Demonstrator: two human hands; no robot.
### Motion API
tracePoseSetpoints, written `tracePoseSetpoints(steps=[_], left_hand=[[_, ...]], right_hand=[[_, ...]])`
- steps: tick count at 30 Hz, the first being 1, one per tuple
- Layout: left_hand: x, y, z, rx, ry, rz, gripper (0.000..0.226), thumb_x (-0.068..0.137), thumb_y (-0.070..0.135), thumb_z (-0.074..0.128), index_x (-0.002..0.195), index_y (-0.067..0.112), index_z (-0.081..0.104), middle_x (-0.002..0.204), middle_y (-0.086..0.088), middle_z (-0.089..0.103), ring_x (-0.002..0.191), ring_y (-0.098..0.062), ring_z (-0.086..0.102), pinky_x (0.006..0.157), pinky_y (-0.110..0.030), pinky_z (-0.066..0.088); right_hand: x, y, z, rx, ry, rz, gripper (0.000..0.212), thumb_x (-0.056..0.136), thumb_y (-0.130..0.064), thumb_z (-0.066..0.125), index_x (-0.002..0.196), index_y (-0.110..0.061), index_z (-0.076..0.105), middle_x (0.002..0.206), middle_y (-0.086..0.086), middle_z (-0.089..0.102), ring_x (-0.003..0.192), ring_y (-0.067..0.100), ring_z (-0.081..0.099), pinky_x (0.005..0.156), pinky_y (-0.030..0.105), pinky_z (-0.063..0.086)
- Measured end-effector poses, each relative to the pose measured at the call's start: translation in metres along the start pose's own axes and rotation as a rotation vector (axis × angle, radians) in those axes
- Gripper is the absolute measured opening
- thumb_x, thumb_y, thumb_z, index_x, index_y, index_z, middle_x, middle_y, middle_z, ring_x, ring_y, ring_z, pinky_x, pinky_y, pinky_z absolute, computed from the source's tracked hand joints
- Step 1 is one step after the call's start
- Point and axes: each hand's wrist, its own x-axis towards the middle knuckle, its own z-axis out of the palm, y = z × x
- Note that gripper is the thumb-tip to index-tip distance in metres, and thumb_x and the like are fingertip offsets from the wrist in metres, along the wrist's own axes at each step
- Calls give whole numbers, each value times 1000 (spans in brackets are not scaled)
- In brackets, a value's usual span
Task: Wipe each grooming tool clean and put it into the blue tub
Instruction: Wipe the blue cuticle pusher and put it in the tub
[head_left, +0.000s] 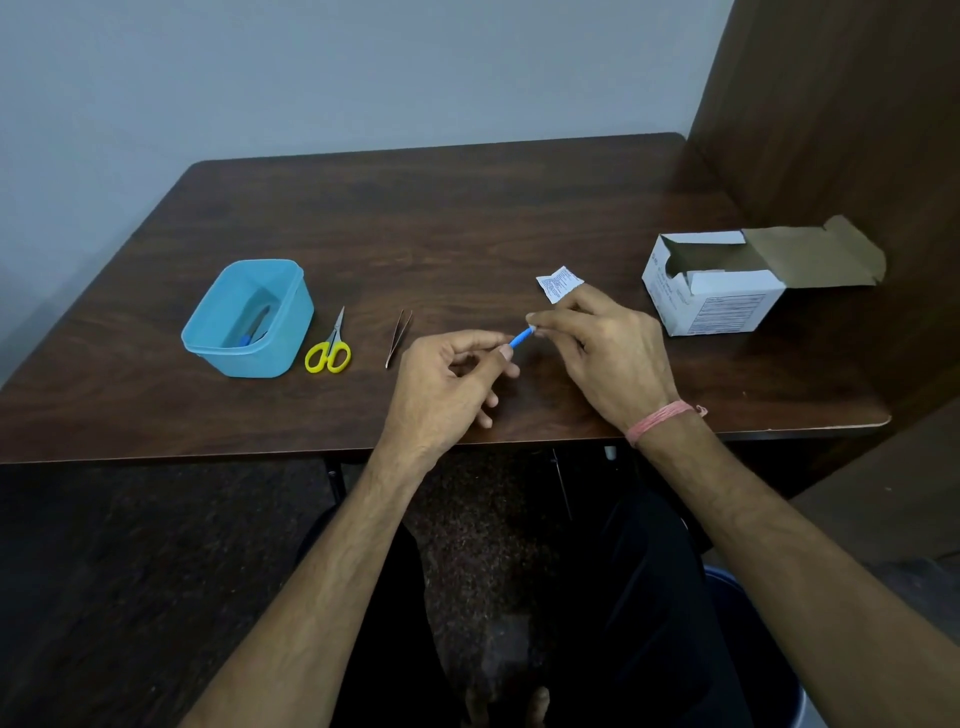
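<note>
My left hand (447, 384) pinches a thin blue tool (521, 339) by its near end, just above the table. My right hand (597, 348) pinches a small white wipe (535, 318) around the tool's far tip. The blue tub (291, 306) stands at the left with a blue-handled tool (252, 332) lying inside. Small scissors (330, 348) with yellow handles lie right of the tub. Metal tweezers (399, 338) lie between the scissors and my left hand.
A torn white wipe sachet (558, 282) lies just beyond my right hand. An open white cardboard box (711, 286) sits at the right, near a wooden side panel (841, 114). The dark wooden table (415, 218) meets a grey wall behind.
</note>
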Motion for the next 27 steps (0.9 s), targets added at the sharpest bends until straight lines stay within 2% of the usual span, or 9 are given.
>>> tracePoseSetpoints(steps=[5,9,12,17,23,27], left_hand=[[-2,1,-1,2,12,-1,10,109,22,77,116,23,85,91,-1,86,59,-6,65,45,-27,56],[-2,2,0,17,15,1,17,110,23,76,123,18,85,96,1,87,60,-6,65,46,-27,56],[-4,5,2,24,29,14,17,111,20,75,123,21,86,98,3,87,61,-7,68,47,-27,58],[-4,7,2,2,38,14,18,110,14,75,117,27,86,100,3,88,66,-12,76,50,-26,60],[-3,5,0,-43,49,8,15,110,16,76,121,18,86,103,1,88,69,-13,78,52,-27,62],[-3,2,0,-51,53,13,15,110,16,76,120,19,86,103,-1,88,69,-13,78,52,-27,62]], right_hand=[[-1,0,-3,51,-63,-65,13,102,-23,80,112,-21,88,98,1,66,75,18,67,58,44,58],[0,1,-2,35,-14,6,13,102,-27,80,111,-23,88,99,2,67,76,20,68,61,45,59],[1,2,0,14,13,53,12,101,-28,80,109,-22,88,99,3,67,76,21,67,60,46,59],[0,3,-1,20,-11,-3,10,100,-24,82,107,-21,88,98,-1,67,77,19,69,60,44,59],[3,5,1,-26,36,78,11,100,-23,81,108,-20,88,98,2,67,76,21,68,59,44,59],[1,3,0,-12,12,18,12,101,-23,80,110,-19,88,98,2,68,76,22,69,58,44,59]])
